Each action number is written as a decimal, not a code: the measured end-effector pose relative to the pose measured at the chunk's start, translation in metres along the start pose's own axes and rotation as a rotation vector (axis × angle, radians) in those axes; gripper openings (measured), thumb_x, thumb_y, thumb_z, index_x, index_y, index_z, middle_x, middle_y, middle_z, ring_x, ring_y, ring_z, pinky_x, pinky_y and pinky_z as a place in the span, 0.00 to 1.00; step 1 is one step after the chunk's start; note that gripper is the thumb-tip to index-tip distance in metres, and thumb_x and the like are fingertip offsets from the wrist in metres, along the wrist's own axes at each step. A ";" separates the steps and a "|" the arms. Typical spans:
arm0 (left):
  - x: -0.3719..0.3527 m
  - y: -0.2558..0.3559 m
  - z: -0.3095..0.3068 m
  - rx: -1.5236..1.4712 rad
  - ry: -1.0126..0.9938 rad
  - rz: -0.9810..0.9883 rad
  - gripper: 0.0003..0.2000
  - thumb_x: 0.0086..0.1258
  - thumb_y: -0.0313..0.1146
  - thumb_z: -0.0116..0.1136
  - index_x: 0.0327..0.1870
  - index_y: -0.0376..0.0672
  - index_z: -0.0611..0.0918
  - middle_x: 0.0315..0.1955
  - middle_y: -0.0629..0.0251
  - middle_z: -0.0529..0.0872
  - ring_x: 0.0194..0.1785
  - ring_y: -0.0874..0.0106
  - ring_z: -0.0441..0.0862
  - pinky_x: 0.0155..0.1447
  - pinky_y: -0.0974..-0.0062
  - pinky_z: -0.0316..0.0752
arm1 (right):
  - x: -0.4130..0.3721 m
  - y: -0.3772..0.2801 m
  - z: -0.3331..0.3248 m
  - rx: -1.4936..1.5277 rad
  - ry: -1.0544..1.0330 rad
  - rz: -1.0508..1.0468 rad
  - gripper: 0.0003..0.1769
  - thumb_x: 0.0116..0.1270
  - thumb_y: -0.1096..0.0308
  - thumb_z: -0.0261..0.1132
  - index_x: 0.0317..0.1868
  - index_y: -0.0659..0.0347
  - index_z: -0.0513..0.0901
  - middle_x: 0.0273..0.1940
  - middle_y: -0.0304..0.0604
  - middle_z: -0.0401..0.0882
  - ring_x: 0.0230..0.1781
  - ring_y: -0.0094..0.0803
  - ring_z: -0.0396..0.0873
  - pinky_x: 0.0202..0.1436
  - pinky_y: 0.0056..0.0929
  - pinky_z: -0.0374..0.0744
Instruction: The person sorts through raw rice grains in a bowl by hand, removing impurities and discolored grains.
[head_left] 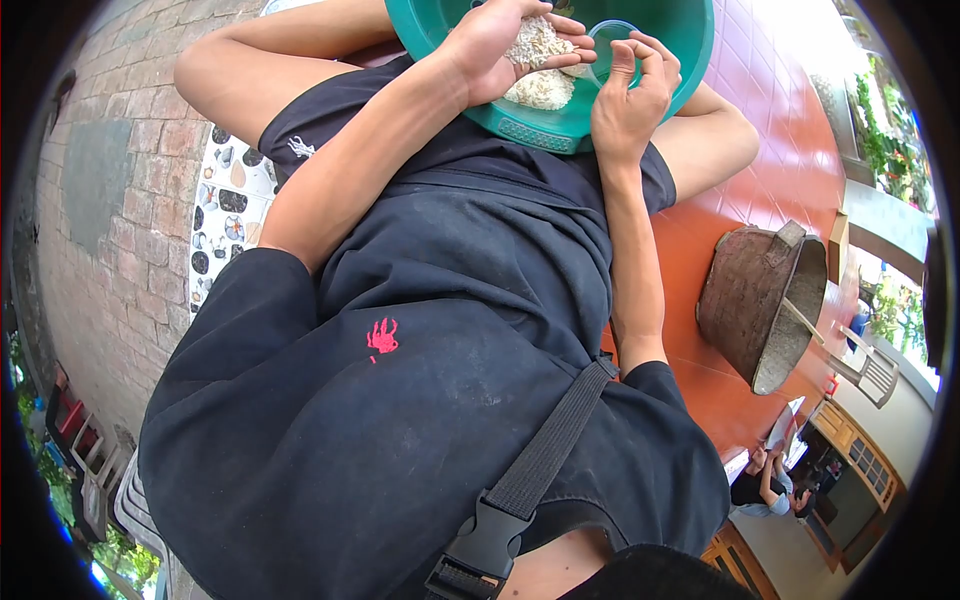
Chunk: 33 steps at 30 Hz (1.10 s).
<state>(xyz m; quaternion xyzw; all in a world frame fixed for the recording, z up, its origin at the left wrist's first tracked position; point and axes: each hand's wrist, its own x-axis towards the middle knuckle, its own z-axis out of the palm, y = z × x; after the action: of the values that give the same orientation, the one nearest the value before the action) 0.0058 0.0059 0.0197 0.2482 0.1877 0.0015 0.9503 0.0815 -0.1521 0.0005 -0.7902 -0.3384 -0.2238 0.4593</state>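
My left hand (497, 48) is palm up with its fingers stretched, and a small pile of whitish rice grains (538, 42) lies on it. My right hand (636, 92) is beside it, thumb and forefinger drawn together; I cannot make out what is between them. Behind these fingers shows the rim of a clear round cup (604, 36). Both hands are over a green plastic basin (527, 131) at my lap. More rice (542, 90) lies in the basin, below my left hand.
A worn bucket-like container (738, 300) lies tilted on the red tiled floor (672, 275) at right. Grey-brown paving (130, 195) covers the left side, beside a pebble-patterned strip (230, 205). Another person (768, 488) is at lower right, near wooden-framed doors.
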 end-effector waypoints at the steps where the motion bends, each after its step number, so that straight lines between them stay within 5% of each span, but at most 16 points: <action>1: 0.001 0.000 -0.001 0.000 -0.001 0.000 0.20 0.86 0.36 0.37 0.51 0.26 0.79 0.47 0.44 0.86 0.52 0.54 0.88 0.60 0.61 0.87 | 0.000 0.000 -0.001 -0.043 0.020 -0.012 0.10 0.79 0.65 0.66 0.45 0.64 0.85 0.56 0.47 0.80 0.59 0.44 0.73 0.65 0.41 0.69; 5: 0.001 -0.001 -0.002 0.004 0.028 0.058 0.19 0.85 0.35 0.37 0.51 0.26 0.78 0.46 0.44 0.86 0.52 0.54 0.87 0.62 0.60 0.86 | 0.002 -0.003 0.000 0.053 0.062 -0.009 0.07 0.78 0.67 0.66 0.46 0.61 0.86 0.58 0.47 0.79 0.60 0.44 0.72 0.66 0.41 0.69; 11: 0.010 -0.007 -0.016 -0.008 0.003 0.169 0.16 0.85 0.34 0.38 0.52 0.30 0.78 0.47 0.49 0.86 0.52 0.57 0.87 0.59 0.61 0.86 | -0.001 -0.007 0.001 -0.021 -0.149 -0.189 0.09 0.72 0.66 0.73 0.50 0.46 0.93 0.59 0.43 0.80 0.62 0.40 0.73 0.66 0.38 0.72; 25: 0.009 -0.006 -0.015 -0.002 0.068 0.092 0.16 0.85 0.34 0.40 0.50 0.31 0.80 0.45 0.51 0.86 0.50 0.58 0.87 0.58 0.60 0.86 | -0.002 -0.012 -0.007 -0.428 -0.152 -0.377 0.09 0.66 0.65 0.75 0.46 0.41 0.93 0.59 0.32 0.78 0.61 0.37 0.72 0.62 0.38 0.68; 28: 0.005 -0.005 -0.018 -0.267 -0.009 -0.006 0.16 0.84 0.34 0.40 0.49 0.31 0.80 0.45 0.51 0.86 0.49 0.59 0.87 0.58 0.60 0.86 | -0.002 -0.011 -0.007 -0.470 -0.159 -0.393 0.09 0.66 0.63 0.75 0.46 0.42 0.91 0.59 0.32 0.78 0.62 0.37 0.72 0.63 0.39 0.68; 30: 0.009 -0.008 -0.014 0.048 0.067 0.135 0.16 0.85 0.34 0.40 0.50 0.31 0.80 0.45 0.52 0.87 0.50 0.59 0.87 0.58 0.60 0.86 | -0.002 -0.011 -0.005 -0.477 -0.163 -0.401 0.09 0.67 0.63 0.75 0.46 0.42 0.90 0.59 0.32 0.78 0.62 0.37 0.72 0.63 0.40 0.67; 33: 0.008 -0.007 -0.012 0.056 0.095 0.161 0.16 0.85 0.34 0.40 0.50 0.31 0.80 0.45 0.52 0.86 0.50 0.60 0.87 0.59 0.61 0.86 | -0.001 -0.013 -0.004 -0.473 -0.166 -0.404 0.09 0.67 0.62 0.74 0.47 0.43 0.89 0.60 0.33 0.77 0.63 0.38 0.71 0.64 0.40 0.67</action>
<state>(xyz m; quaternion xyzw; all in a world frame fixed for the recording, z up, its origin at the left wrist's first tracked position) 0.0081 0.0060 0.0042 0.2888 0.2122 0.0843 0.9298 0.0710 -0.1519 0.0087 -0.8076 -0.4632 -0.3176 0.1801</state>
